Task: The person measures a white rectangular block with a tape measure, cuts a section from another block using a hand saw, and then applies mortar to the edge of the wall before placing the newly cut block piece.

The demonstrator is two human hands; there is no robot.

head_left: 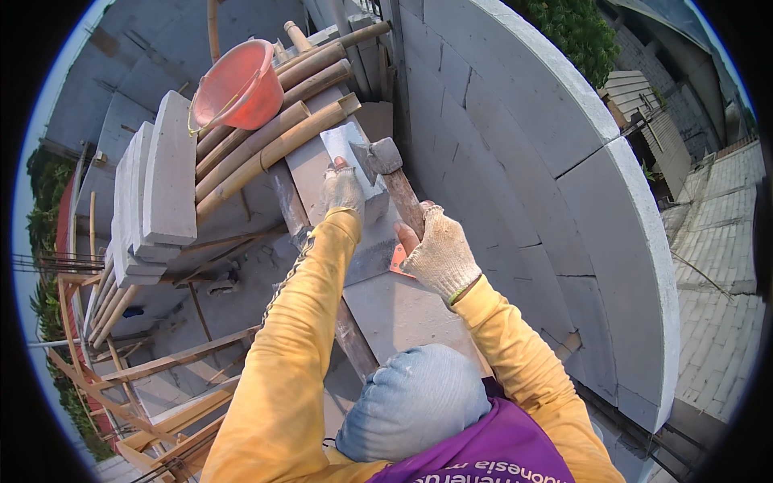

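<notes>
My left hand (344,189), in a pale work glove with the thumb bare, grips a small light-grey block (341,138) on the plank platform. Closed round the wooden handle of a hatchet (405,197) is my gloved right hand (439,253), its thumb lying along the shaft. The hatchet's grey metal head (385,155) is at the block's right edge, just beyond my left fingers; whether it touches cannot be told. Partly under my right hand lies an orange piece with small holes (398,259). My denim-covered knee (423,394) rises below my hands.
A tall, curved-looking grey block wall (515,185) stands close on the right. Bamboo poles (278,157) lie at the upper left, bearing a red bucket (241,84). Several grey blocks (171,173) stand left of them. Beyond the platform's left edge is a drop with timber framing (177,362).
</notes>
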